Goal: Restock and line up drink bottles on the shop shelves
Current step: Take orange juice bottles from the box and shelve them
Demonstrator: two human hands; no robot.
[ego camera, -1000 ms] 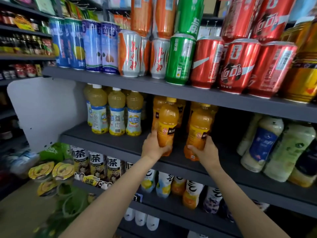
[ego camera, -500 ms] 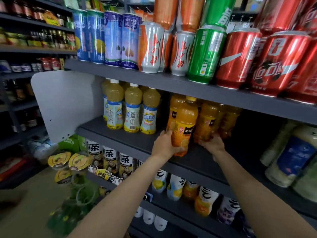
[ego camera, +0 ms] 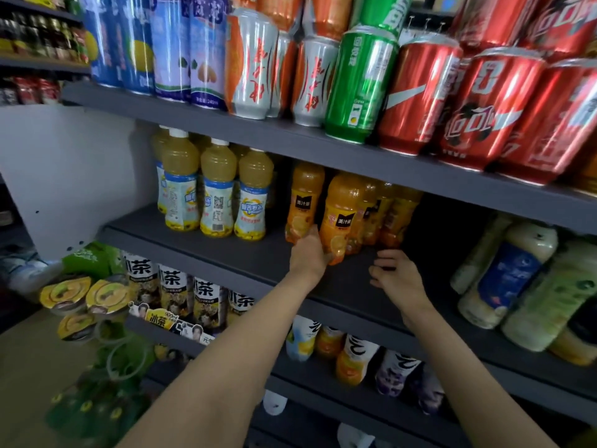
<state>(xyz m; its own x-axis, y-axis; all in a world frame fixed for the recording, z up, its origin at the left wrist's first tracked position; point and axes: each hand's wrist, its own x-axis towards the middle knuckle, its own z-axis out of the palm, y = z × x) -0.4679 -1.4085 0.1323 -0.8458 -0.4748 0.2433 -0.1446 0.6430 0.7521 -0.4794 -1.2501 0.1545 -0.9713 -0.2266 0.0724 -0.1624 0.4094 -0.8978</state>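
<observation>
Several orange juice bottles stand on the dark middle shelf (ego camera: pixel 232 253). My left hand (ego camera: pixel 307 255) grips the base of the front orange juice bottle (ego camera: pixel 340 215), which stands upright near the shelf's front edge. Another orange bottle (ego camera: pixel 303 202) stands just left of it, and more orange bottles (ego camera: pixel 392 215) line up behind to the right. My right hand (ego camera: pixel 395 274) hovers over the shelf in front of those bottles, fingers loosely spread, holding nothing.
Yellow juice bottles (ego camera: pixel 214 195) stand at the shelf's left. Cans (ego camera: pixel 416 98) fill the shelf above. Pale milky bottles (ego camera: pixel 510 276) lean at the right. Tea bottles (ego camera: pixel 171 295) and small drinks (ego camera: pixel 352 360) sit on lower shelves. A white side panel (ego camera: pixel 74 176) bounds the left.
My right hand has let go of the orange bottle it pushed back and drawn away to the right. My left hand still holds the front bottle. The view has shifted closer.
</observation>
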